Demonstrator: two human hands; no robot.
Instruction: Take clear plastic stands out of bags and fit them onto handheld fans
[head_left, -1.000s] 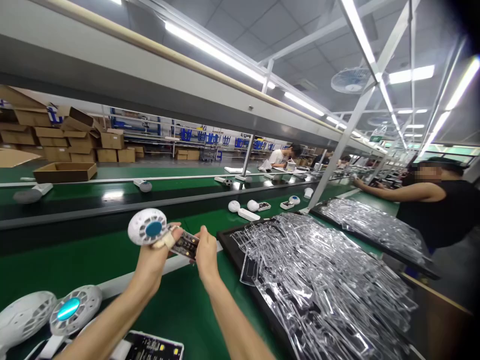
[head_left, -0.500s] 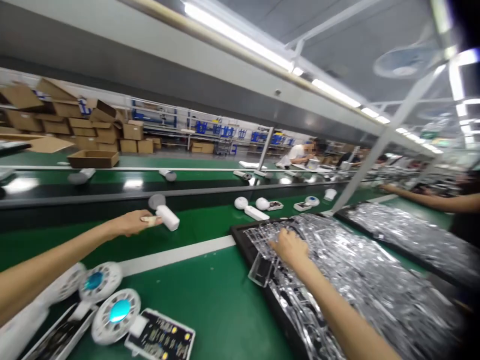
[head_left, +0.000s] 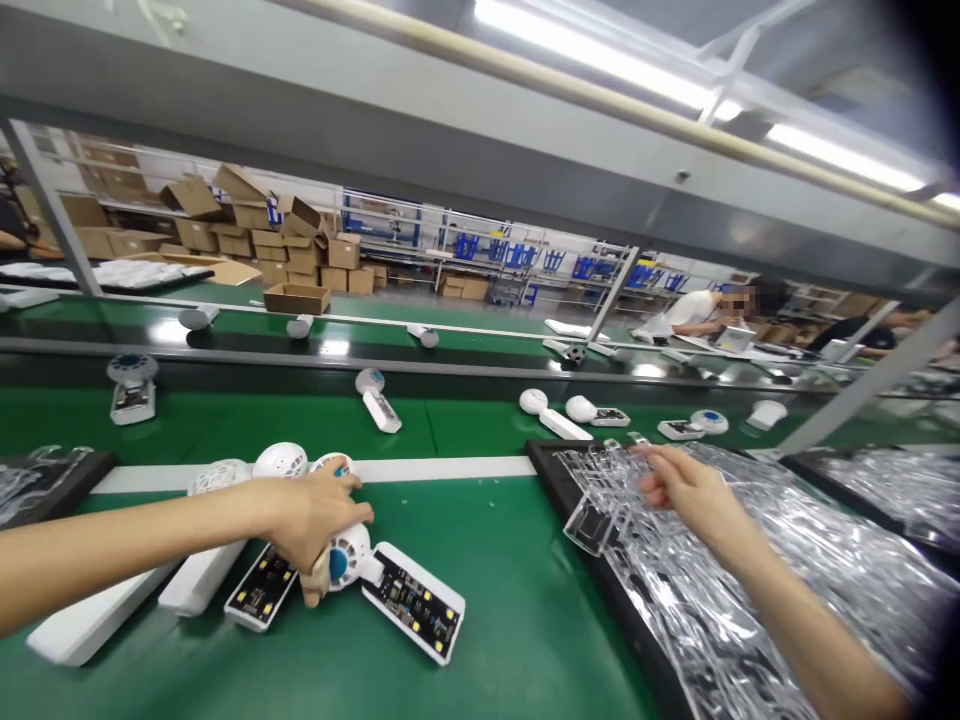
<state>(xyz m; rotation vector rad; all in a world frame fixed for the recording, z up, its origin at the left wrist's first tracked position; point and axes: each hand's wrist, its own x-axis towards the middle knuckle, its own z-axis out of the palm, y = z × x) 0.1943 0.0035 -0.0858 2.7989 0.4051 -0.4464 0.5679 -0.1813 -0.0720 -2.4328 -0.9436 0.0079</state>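
My left hand (head_left: 311,520) lies closed over a white handheld fan unit (head_left: 397,585) with a blue hub and a bare circuit board in its handle, which rests on the green table. Other white fan units (head_left: 279,461) lie just behind the hand. My right hand (head_left: 686,487) hovers over the near end of a black tray (head_left: 559,480) heaped with clear plastic covers (head_left: 720,610); its fingers pinch one small clear cover (head_left: 639,440).
A finished fan (head_left: 377,400) lies on the green strip by the dark conveyor (head_left: 225,345), with several more fans (head_left: 551,415) further right. A second tray of clear parts (head_left: 885,480) stands at the right, another black tray (head_left: 45,480) at the left. Cardboard boxes (head_left: 300,297) and seated people are across the line.
My left hand has left the finished fan on the strip by the conveyor and come back onto a fan unit near me. My right hand has lifted a clear cover from the tray.
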